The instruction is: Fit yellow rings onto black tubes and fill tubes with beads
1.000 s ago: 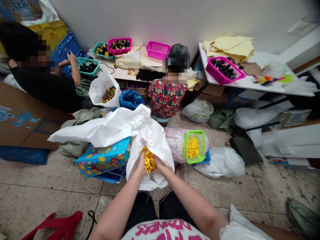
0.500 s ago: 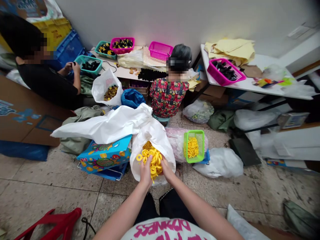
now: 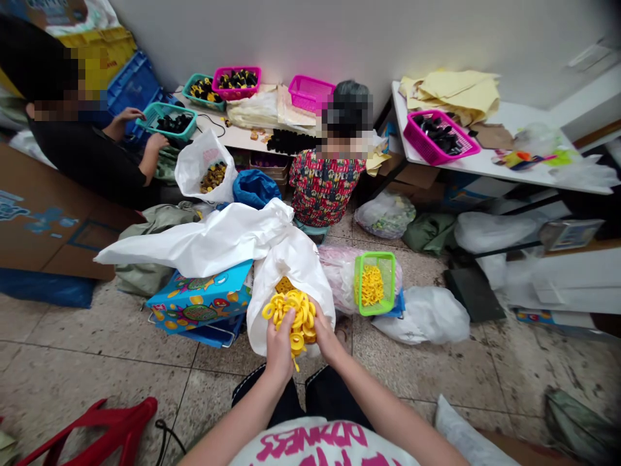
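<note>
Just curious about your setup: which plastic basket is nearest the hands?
The lime-green basket, right of the white sack; pink baskets and teal baskets are farther away.

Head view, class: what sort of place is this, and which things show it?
Probably a small workshop: an open white fabric-like sack, a green rectangular plastic basket of yellow plastic pieces, and a pink rectangular plastic basket of shiny black parts.
</note>
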Tool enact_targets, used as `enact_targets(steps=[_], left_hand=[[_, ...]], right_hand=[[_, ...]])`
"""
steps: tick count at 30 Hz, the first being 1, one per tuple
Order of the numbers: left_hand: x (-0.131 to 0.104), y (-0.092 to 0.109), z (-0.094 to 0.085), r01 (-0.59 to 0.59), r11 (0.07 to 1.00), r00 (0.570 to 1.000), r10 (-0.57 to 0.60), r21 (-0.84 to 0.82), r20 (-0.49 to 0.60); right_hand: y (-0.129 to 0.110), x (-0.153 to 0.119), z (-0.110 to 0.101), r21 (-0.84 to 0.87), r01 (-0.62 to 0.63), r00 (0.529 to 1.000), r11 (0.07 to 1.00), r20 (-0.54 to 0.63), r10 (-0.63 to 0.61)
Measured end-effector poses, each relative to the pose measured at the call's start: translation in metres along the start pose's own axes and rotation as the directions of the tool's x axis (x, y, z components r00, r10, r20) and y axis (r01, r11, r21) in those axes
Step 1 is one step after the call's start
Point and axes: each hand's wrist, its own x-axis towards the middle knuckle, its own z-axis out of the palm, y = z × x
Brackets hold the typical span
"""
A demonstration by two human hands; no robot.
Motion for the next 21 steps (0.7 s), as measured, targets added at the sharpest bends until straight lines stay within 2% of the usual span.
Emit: enact_targets(steps=[9, 13, 17, 19, 21], left_hand=[[-0.041, 0.036, 0.002, -0.063, 0.998, 0.992, 0.063, 0.000, -0.114], [-0.056, 0.043, 0.013, -0.161, 0.987, 0.983, 0.163, 0.030, -0.088], [-0.073, 0.038, 0.041, -0.257, 0.964, 0.962, 0.261, 0.070, -0.074], [-0.083, 0.028, 0.064, -0.295, 0.952, 0.952, 0.300, 0.082, -0.058], [-0.093, 0.010, 0.093, -0.307, 0.947, 0.951, 0.309, 0.094, -0.014]], right_hand=[[-0.037, -0.014, 0.021, 0.084, 0.028, 0.991, 0.996, 0.125, -0.039], [-0.059, -0.019, 0.020, 0.118, 0.074, 0.985, 0.990, 0.144, -0.091], [-0.082, -0.024, -0.001, 0.181, 0.112, 0.979, 0.977, 0.150, -0.140], [-0.091, -0.028, -0.024, 0.216, 0.117, 0.978, 0.969, 0.143, -0.149], [-0.099, -0.035, -0.058, 0.254, 0.127, 0.980, 0.959, 0.119, -0.161]])
